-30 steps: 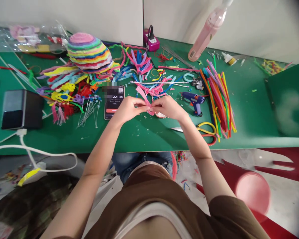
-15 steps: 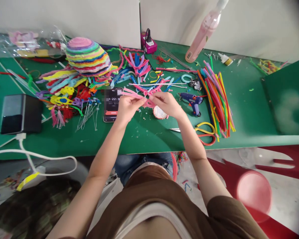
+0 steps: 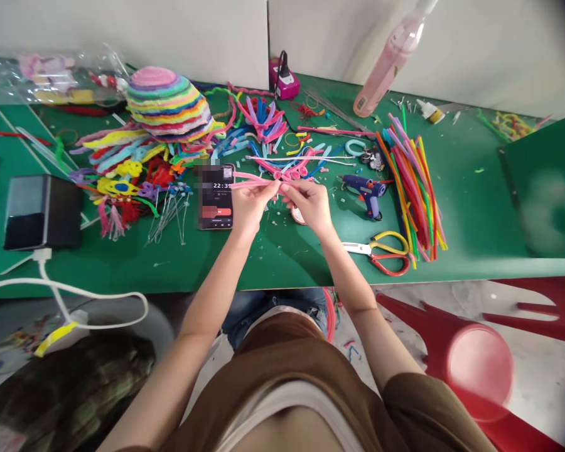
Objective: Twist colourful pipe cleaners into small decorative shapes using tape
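Observation:
Pink pipe cleaners [image 3: 247,181] are pinched between the fingertips of both hands, over the middle of the green table. My left hand [image 3: 253,204] grips them near their middle, and their free ends stick out to the left above a phone [image 3: 216,198]. My right hand [image 3: 311,199] pinches the same pink piece close beside the left fingertips. The fingers partly hide how the strands join. Just beyond the hands lie pink and blue pipe cleaner pieces [image 3: 292,166]. Under the right hand a small round container [image 3: 298,215] is mostly covered.
Scissors [image 3: 376,250], a blue glue gun [image 3: 365,191] and a bundle of coloured pipe cleaners [image 3: 417,188] lie to the right. A striped hat-like piece [image 3: 167,107] sits back left, near thin wire pins [image 3: 169,216]. A pink bottle [image 3: 388,66] stands behind; a black box [image 3: 42,213] is far left.
My right hand has come left and turned inward, closer to the left fingertips. The scissor blades and handles now show more fully, while the round container is more covered.

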Tool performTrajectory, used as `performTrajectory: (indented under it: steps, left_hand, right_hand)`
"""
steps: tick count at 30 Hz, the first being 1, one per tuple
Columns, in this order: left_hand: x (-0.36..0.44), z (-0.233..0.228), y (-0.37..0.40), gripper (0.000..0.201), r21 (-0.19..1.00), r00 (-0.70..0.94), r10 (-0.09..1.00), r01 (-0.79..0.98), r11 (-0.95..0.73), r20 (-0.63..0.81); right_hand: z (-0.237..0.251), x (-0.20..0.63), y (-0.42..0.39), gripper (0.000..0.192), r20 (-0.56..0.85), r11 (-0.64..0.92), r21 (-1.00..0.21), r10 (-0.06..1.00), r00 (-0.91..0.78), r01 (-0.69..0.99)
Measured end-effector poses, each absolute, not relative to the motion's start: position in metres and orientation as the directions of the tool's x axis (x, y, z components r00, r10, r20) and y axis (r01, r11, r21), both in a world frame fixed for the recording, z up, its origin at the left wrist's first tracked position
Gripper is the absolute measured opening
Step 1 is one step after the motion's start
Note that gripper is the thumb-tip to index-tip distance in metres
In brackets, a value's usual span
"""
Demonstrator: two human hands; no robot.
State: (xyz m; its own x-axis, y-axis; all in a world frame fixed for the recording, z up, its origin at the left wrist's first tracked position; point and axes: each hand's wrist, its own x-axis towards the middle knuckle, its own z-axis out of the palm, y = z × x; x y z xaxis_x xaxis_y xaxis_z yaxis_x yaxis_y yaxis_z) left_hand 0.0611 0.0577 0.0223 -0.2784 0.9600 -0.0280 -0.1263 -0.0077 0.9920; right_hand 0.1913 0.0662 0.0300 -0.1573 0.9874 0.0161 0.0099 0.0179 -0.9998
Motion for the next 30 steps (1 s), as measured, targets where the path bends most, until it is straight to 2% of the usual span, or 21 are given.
performTrajectory:
  steps: [3, 7, 17, 22, 30]
  left_hand:
    - [0.065, 0.018, 0.055, 0.028, 0.990, -0.287, 0.958, -0.136, -0.034, -0.007]
    - [0.060, 0.012, 0.052, 0.037, 0.979, -0.172, 0.985, -0.196, -0.048, 0.014]
    - [0.034, 0.011, 0.069, 0.067, 0.978, -0.008, 0.996, -0.187, -0.087, 0.087]
    - [0.024, 0.010, 0.074, 0.038, 0.959, 0.188, 0.957, -0.220, -0.179, 0.222]
    - [0.021, 0.003, 0.077, 0.015, 0.897, 0.222, 0.887, -0.284, -0.339, 0.405]
  right_hand:
    - [0.031, 0.191, 0.067, 0.050, 0.009, 0.007, -1.000, 0.991, -0.135, -0.013]
    - [0.033, 0.194, 0.068, 0.046, -0.044, -0.056, -0.995, 0.989, -0.143, -0.080]
    - [0.041, 0.193, 0.064, 0.044, -0.155, -0.221, -0.954, 0.942, -0.296, -0.202]
    - [0.041, 0.194, 0.061, 0.039, -0.162, -0.247, -0.952, 0.910, -0.382, -0.183]
    - [0.044, 0.198, 0.061, 0.041, -0.160, -0.272, -0.930, 0.906, -0.393, -0.248]
